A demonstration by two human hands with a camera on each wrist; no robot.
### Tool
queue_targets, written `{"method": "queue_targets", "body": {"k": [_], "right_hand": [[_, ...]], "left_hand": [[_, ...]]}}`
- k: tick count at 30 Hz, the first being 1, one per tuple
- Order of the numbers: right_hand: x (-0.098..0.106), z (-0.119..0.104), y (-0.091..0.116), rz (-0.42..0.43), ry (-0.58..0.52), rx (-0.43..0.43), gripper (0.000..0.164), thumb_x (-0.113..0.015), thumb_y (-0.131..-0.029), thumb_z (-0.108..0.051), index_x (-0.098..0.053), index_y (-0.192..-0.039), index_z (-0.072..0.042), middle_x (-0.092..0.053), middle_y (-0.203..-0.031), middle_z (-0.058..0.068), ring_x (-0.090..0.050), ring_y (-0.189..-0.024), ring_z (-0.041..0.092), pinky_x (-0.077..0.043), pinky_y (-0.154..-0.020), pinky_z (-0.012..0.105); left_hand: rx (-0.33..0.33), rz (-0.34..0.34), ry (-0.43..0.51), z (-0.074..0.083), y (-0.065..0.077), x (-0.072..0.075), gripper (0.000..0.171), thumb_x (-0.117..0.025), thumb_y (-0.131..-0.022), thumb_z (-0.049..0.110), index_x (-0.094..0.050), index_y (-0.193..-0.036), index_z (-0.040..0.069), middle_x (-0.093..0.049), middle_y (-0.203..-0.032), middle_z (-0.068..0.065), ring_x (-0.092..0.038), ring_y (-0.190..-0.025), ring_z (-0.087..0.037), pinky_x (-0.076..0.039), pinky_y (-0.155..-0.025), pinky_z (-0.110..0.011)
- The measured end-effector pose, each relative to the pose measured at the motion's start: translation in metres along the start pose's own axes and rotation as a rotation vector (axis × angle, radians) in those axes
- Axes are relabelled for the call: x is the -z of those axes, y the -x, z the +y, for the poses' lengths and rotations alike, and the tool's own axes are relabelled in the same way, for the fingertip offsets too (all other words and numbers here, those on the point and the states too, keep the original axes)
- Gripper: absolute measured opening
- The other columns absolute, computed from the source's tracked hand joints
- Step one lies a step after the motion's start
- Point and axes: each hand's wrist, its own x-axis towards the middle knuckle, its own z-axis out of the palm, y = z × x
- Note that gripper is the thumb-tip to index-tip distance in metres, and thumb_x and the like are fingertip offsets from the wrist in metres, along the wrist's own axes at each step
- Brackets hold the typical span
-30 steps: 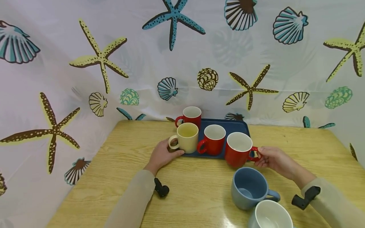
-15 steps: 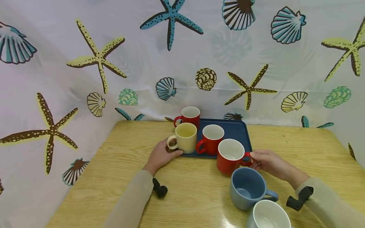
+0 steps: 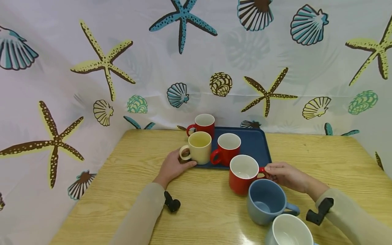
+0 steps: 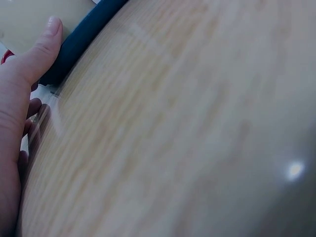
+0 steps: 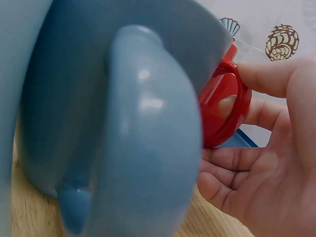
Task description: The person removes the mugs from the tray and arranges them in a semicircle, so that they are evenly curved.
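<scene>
My right hand (image 3: pixel 286 175) pinches the handle of a red mug (image 3: pixel 238 182) with a white inside; in the right wrist view thumb and finger meet on the red loop. That mug is in front of a dark blue tray (image 3: pixel 252 137), its side overlapping a blue mug (image 3: pixel 260 207). On the tray's left side stand a cream mug (image 3: pixel 201 154), a second red mug (image 3: pixel 230 157) and a third red mug (image 3: pixel 208 129) behind. My left hand (image 3: pixel 174 167) holds the tray's front left corner beside the cream mug, thumb over the rim in the left wrist view.
A light mug with a white inside (image 3: pixel 291 234) stands against the blue mug at the front right, cut off by the frame's lower edge. Behind the wooden table (image 3: pixel 196 211) hangs a white cloth (image 3: pixel 211 61) with starfish and shell prints.
My right hand has brought the red mug from the tray's front right edge toward me and to the left. The left hand has stayed at the tray's corner.
</scene>
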Motion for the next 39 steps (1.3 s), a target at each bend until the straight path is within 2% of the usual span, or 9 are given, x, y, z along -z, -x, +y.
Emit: {"method": "queue_targets", "body": {"k": [7,20,29,35,39], "right_hand": [[-0.001,0.002,-0.002,-0.067,-0.013,0.016,0.032,-0.034,-0.101,-0.017,-0.065,-0.092,-0.013,-0.058,-0.083,0.002,-0.053,-0.084,0.018,-0.042,-0.082,0.042],[-0.001,0.012,-0.004,-0.132,-0.053,-0.010,0.034,-0.033,-0.101,-0.016,-0.066,-0.095,-0.014,-0.064,-0.090,0.000,-0.056,-0.089,0.016,-0.044,-0.085,0.038],[0.006,0.010,-0.008,-0.179,-0.059,-0.021,0.035,-0.032,-0.101,-0.014,-0.066,-0.097,-0.016,-0.065,-0.094,-0.002,-0.057,-0.091,0.015,-0.045,-0.086,0.037],[0.005,0.008,-0.011,-0.180,-0.055,-0.032,0.031,-0.036,-0.100,-0.014,-0.067,-0.097,-0.016,-0.065,-0.094,-0.002,-0.056,-0.092,0.015,-0.045,-0.087,0.036],[0.004,0.010,-0.011,-0.157,-0.023,-0.038,0.027,-0.038,-0.100,-0.016,-0.065,-0.099,-0.013,-0.063,-0.095,0.001,-0.055,-0.093,0.018,-0.045,-0.087,0.037]], "left_hand": [[0.000,0.001,0.011,0.003,-0.001,0.000,0.063,-0.072,-0.067,0.061,-0.059,-0.117,0.024,-0.061,-0.112,0.007,-0.055,-0.102,-0.011,-0.042,-0.091,-0.036],[-0.002,0.010,0.020,0.001,0.003,-0.006,0.064,-0.072,-0.066,0.063,-0.060,-0.115,0.024,-0.061,-0.109,0.007,-0.055,-0.100,-0.011,-0.043,-0.089,-0.037],[-0.014,0.017,0.017,0.003,-0.003,-0.006,0.064,-0.072,-0.067,0.061,-0.058,-0.119,0.025,-0.060,-0.113,0.007,-0.054,-0.104,-0.011,-0.042,-0.091,-0.036],[-0.022,0.026,0.005,0.002,-0.002,-0.003,0.061,-0.072,-0.068,0.060,-0.059,-0.117,0.026,-0.061,-0.110,0.008,-0.054,-0.101,-0.010,-0.043,-0.089,-0.035],[-0.024,0.024,-0.003,-0.001,-0.001,-0.002,0.060,-0.071,-0.068,0.061,-0.059,-0.116,0.027,-0.060,-0.109,0.008,-0.054,-0.100,-0.010,-0.043,-0.088,-0.035]]}}
